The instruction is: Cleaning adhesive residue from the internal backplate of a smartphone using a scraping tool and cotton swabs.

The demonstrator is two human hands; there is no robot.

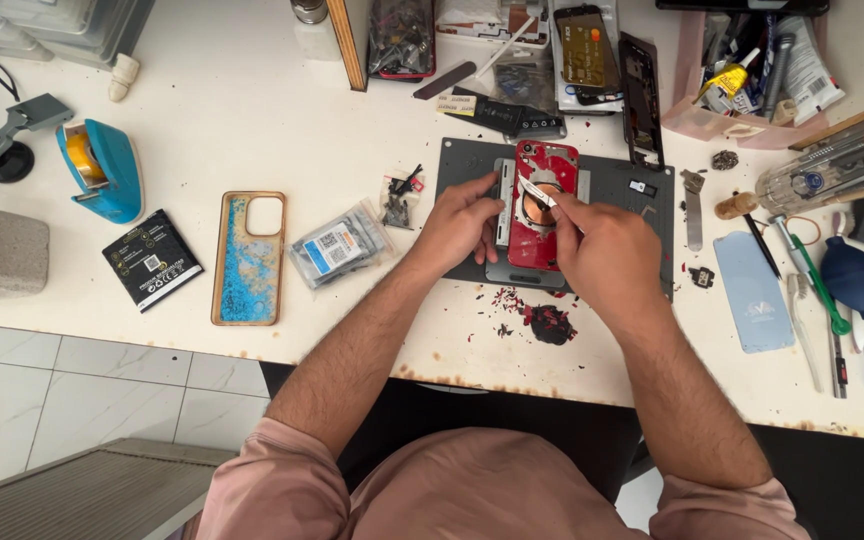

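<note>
Nearest you, the front edge of the white surface (252, 140) ran just ahead of your chest, and a scatter of red chips (549, 323) lay between that edge and the dark work mat (472, 165), swept clear of the job yet close enough to catch a sleeve. Your left hand (460, 222) lay against the left side of the red phone back (542, 205), its fingers (487, 205) curled over the edge, apparently to pin the phone flat in its grey holder. Your right hand (607, 245) came in from the right, its fingers pinched narrowly on a thin metal tool (535, 190), probably tweezers or a blade, though the view was too small to be sure; its tip rested near the round coil at the phone's middle. The phone sat upright on the mat's centre, so both wrists had support and the mat's border kept small parts from rolling. To your left there was open room past the clear bag of parts (337, 245), the blue patterned case (249, 258) and the black battery (151, 259), well apart from your elbow. To your right the room was tighter: a pale blue card (752, 290), green-handled tools (814, 280) and a blue blower bulb (852, 280) crowded that side. Farther off, the teal tape dispenser (102, 168) and the pink tray (697, 118) lined the back, leaving little spare room behind the mat.
</note>
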